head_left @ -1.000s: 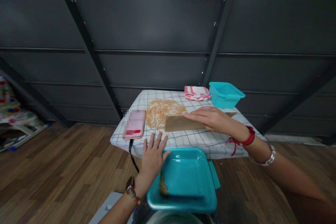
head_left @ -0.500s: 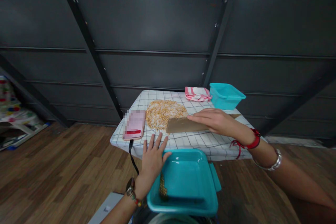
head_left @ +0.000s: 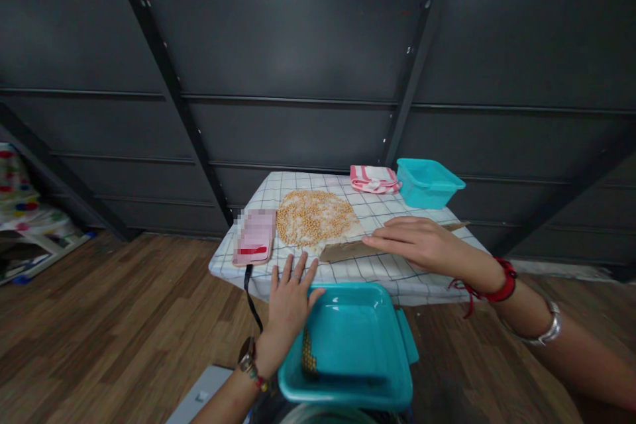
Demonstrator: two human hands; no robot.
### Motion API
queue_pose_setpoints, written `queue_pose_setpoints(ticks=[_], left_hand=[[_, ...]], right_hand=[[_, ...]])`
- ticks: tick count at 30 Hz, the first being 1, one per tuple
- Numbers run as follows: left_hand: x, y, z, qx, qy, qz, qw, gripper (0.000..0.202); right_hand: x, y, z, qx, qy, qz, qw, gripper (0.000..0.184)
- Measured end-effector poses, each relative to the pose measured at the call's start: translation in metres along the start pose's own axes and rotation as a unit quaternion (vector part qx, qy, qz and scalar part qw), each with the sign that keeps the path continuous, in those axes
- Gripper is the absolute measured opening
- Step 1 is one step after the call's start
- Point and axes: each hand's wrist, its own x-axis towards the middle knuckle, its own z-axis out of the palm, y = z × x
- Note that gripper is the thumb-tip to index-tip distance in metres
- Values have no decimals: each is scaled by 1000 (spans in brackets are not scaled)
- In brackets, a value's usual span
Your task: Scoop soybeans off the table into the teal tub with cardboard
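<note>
From my head view, my right hand has its fingers close together, holding the brown card; my thumb is hidden. My left hand has its fingers spread wide and holds nothing. Its tips reach over the near edge of the checked cloth, and its thumb is by the corner of the teal tray.

The big patch of yellow balls lies past my left fingertips, and left of my right ones, just beyond the card. Only a small bunch of balls sits in the tray, near my left wrist. So I think little is in there and lots is left out.

The pink phone is close on the left side of the patch. Past my right fingers are the striped towel and blue tub. Between card and towel there's bare cloth, so my right hand has some room that way.
</note>
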Motion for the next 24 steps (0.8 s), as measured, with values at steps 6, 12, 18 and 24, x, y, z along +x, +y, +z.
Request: queue_pose_setpoints(ticks=[6, 12, 18, 24], left_hand=[[-1, 1, -2, 2, -2, -3, 1000, 51], [0, 2, -1, -2, -6, -3, 1000, 52], [1, 2, 1, -4, -8, -2, 1000, 52], [1, 2, 1, -8, -9, -3, 1000, 53]], right_hand=[[-7, -11, -4, -57, 9, -37, 998, 34], [-14, -14, -2, -59, 26, -27, 998, 33], [-17, -13, 0, -34, 15, -14, 999, 35], [-18, -13, -4, -33, 14, -6, 999, 36]])
